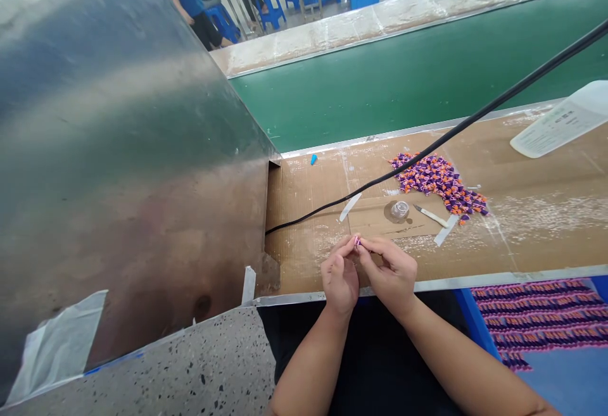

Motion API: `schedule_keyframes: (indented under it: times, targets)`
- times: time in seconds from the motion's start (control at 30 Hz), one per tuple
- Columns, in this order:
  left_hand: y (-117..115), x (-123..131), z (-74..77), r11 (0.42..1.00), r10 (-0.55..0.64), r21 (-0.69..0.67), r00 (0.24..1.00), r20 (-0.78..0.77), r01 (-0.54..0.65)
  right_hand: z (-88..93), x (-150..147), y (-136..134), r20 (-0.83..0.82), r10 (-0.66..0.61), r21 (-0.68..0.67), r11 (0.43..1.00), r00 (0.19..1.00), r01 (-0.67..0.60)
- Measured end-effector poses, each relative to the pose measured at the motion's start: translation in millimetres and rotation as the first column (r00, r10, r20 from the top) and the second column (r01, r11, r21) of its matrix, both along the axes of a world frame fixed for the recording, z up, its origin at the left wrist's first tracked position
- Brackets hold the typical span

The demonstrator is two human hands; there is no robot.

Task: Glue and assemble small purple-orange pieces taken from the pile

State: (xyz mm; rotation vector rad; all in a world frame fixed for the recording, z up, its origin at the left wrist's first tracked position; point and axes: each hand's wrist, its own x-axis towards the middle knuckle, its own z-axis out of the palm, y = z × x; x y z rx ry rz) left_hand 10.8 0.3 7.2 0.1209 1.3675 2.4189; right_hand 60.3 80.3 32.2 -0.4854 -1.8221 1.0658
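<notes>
Between the fingertips of both hands is a tiny purple-and-pink piece [357, 243], mostly covered by the fingers. My left hand [341, 277] pinches it from one side, and my right hand [390, 271] from the other, over the cardboard's near edge. Just beyond them, a small clear round container [399, 209] sits on a taped cardboard patch [368, 221]. Right of that container lies a white-handled pointed tool [431, 216]. A heap of small purple, orange and pink pieces [434, 178] spreads out behind the tool.
A black cable [427, 150] crosses above the cardboard-covered bench [304, 245]. At left rises a large metal housing [142, 169]. A green belt [380, 99] runs behind. By my right arm, a blue tray [479, 324] holds rows of pieces. A white plastic container [560, 121] lies far right.
</notes>
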Motion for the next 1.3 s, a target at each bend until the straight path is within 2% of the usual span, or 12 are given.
schedule_keyframes:
  times: [0.3,0.57,1.17,1.3]
  targets:
    - [-3.8,-0.3,-7.6,0.994,-0.071,0.079,0.996,-0.051,0.075,1.3,-2.4,1.3,-0.074,-0.009,0.048,0.999,0.997,0.013]
    - [-5.0,-3.0,-2.3,0.973,-0.177,0.136,0.981,-0.076,0.186,1.3,-3.5,-0.7,-0.110,-0.010,0.029,1.000,0.994,0.013]
    - [-7.1,-5.5,-2.3,0.983,-0.158,0.103,0.986,0.048,0.153,-0.1,-2.4,-6.7,-0.112,0.003,-0.009,1.000,0.994,-0.004]
    - [-5.9,-4.0,-1.1,0.986,-0.143,0.088,0.990,0.012,0.141,-0.5,-2.3,-5.6,-0.115,-0.007,0.003,1.000,0.993,0.008]
